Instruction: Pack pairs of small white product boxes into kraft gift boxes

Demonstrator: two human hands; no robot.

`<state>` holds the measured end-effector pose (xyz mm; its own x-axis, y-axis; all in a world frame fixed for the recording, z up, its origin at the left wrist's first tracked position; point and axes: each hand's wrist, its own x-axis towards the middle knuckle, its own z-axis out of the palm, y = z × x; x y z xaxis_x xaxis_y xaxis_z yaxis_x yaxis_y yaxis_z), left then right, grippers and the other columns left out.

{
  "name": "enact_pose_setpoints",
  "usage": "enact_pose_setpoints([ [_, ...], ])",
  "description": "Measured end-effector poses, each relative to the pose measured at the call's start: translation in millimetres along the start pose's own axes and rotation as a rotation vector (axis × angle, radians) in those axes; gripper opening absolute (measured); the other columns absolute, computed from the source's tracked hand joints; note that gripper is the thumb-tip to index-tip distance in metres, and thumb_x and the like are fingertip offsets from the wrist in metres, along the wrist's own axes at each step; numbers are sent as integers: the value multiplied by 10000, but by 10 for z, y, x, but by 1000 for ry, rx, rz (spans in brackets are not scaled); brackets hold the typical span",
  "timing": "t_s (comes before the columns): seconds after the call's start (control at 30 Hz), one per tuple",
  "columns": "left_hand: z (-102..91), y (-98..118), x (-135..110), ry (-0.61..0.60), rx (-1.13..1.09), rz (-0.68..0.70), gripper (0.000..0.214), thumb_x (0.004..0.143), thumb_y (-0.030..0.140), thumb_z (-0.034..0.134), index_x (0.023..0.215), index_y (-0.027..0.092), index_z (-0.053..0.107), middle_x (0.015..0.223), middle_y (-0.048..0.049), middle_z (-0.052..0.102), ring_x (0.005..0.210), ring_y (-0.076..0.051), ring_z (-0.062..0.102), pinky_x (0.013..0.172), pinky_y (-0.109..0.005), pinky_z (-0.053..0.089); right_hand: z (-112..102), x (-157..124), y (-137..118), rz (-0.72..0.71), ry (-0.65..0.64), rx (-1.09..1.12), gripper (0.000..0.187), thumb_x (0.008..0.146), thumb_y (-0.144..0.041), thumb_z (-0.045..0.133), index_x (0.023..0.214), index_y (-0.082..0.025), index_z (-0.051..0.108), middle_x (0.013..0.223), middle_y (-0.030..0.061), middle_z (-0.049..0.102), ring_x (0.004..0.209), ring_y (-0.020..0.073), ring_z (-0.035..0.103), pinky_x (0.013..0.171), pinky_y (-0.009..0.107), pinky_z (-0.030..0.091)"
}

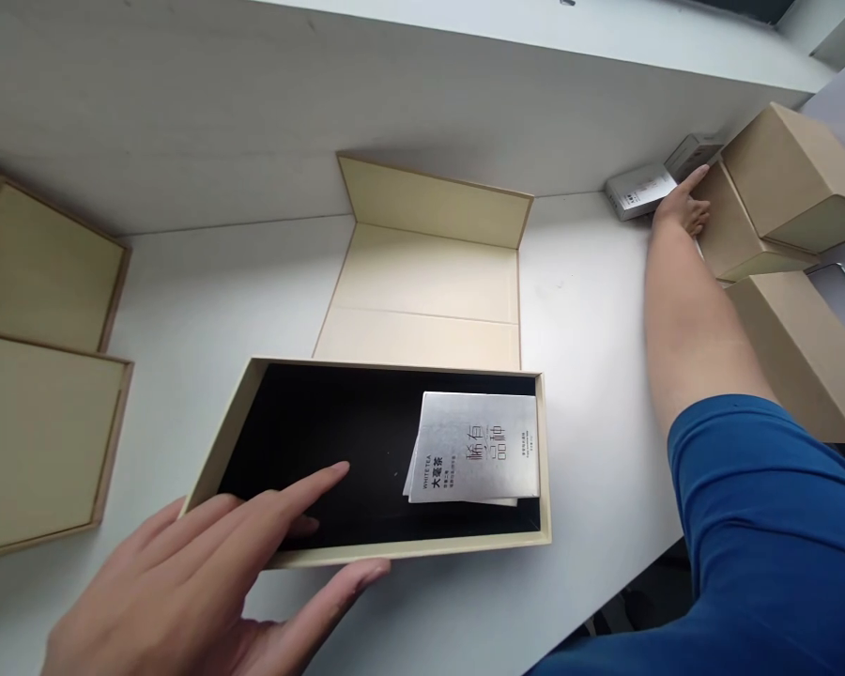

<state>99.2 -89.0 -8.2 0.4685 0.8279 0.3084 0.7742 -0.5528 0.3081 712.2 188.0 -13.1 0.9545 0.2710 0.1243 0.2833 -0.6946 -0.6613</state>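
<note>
An open beige gift box (545,451) with a black lining lies in front of me, its lid (429,272) folded back against the wall. Two silver tea packets (475,449) lie stacked in its right end. My left hand (211,573) rests on the box's near left rim, fingers spread, the index finger reaching over the black lining. My right hand (683,208) is stretched far to the back right, fingertips on a silver packet (637,191) next to another small silver packet (694,150). Whether it grips the packet is hidden.
Closed beige boxes (38,441) lie flat at the left. Brown cardboard boxes (792,178) are stacked at the right, beside my right arm. A white wall ledge runs along the back of the white table (591,310).
</note>
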Motion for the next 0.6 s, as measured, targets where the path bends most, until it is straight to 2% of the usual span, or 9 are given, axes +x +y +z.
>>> enact_pose_setpoints([
  [0.1,-13,31,22,-26,-15,-18,470,962,571,693,1374,351,644,864,-12,760,726,-272,722,834,-460,483,14,18,28,3,33,45,894,1105,-639,47,1629,28,328,1693,359,346,1635,282,374,1326,472,276],
  [0.3,-35,73,65,-32,-15,-9,453,977,563,665,1376,351,631,883,-27,764,759,-289,728,826,-465,466,-6,-13,99,-127,-94,74,852,1092,-693,107,1370,-81,630,1545,319,563,1536,337,498,1308,573,253],
  [0.37,-32,76,72,-27,-2,10,452,993,583,650,1369,331,635,879,-31,762,745,-279,721,817,-456,462,-9,-75,141,-200,-131,79,845,1087,-720,115,1369,-112,630,1552,290,573,1558,347,458,1321,590,197],
  [0.43,-23,78,77,-14,10,21,460,1007,611,623,1357,314,645,867,-31,756,707,-267,704,814,-452,457,-2,-156,190,-292,-165,77,783,1081,-748,231,1429,-146,591,1583,250,564,1574,330,429,1335,569,170],
  [0.53,-15,70,92,-10,29,34,461,1031,625,571,1340,292,651,860,-35,754,697,-265,701,808,-446,446,26,-291,246,-437,-242,71,722,1018,-749,514,1509,-220,531,1605,148,578,1539,259,486,1328,473,267],
  [0.6,-22,50,111,-19,55,64,470,1041,626,565,1341,274,646,856,-28,752,686,-252,703,800,-430,445,55,-394,253,-520,-289,88,648,995,-685,596,1490,-269,545,1581,70,611,1485,211,548,1291,425,358],
])
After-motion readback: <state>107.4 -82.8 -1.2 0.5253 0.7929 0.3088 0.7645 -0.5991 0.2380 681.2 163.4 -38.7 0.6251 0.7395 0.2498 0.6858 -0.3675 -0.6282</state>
